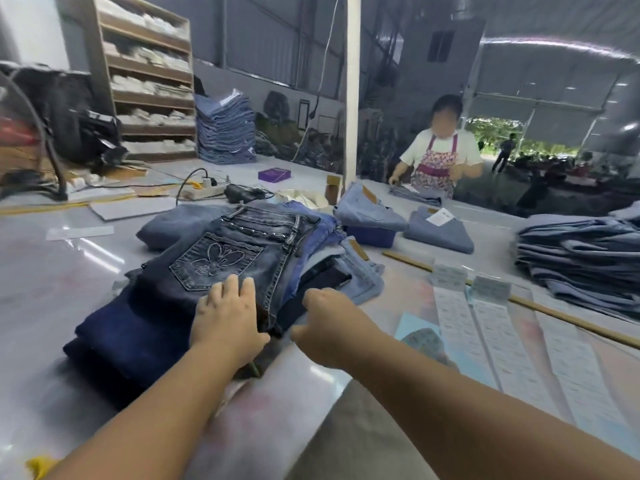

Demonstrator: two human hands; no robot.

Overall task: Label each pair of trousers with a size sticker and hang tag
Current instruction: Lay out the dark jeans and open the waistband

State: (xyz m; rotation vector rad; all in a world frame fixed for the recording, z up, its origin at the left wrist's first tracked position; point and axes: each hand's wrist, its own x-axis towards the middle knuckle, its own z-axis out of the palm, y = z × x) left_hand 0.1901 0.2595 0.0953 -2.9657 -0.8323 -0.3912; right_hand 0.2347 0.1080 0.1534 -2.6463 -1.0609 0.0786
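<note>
Two bare forearms reach out from the near edge over the pale table (69,289). Her left hand (227,318) lies flat, fingers straight and together, pressing on the top pair of jeans (221,258), dark washed denim with a flower stitched on the back pocket. Her right hand (320,325) is curled, knuckles up, at the right edge of the same pile, where a black garment (325,275) shows between the layers; whether the fingers actually pinch cloth I cannot tell, since they are tucked out of sight.

That pile (114,337), several folded pairs deep, sits near and slightly left of centre, and no sticker or tag shows on the top pair, so by my judgement this stack is not yet labelled. To the right, flat on the table, lie three long strips of size stickers (502,348) with small packs of tags (448,273) at their far ends, all apart from both hands. Nothing is picked up yet.

Farther off, a folded light pair (440,233) carries a white tag, which suggests some work is finished. A tall stack (581,258) on the right and another (225,129) far left cannot be judged from here. Across the table another worker (440,157) in an apron handles trousers too. I would say most of the job remains.
</note>
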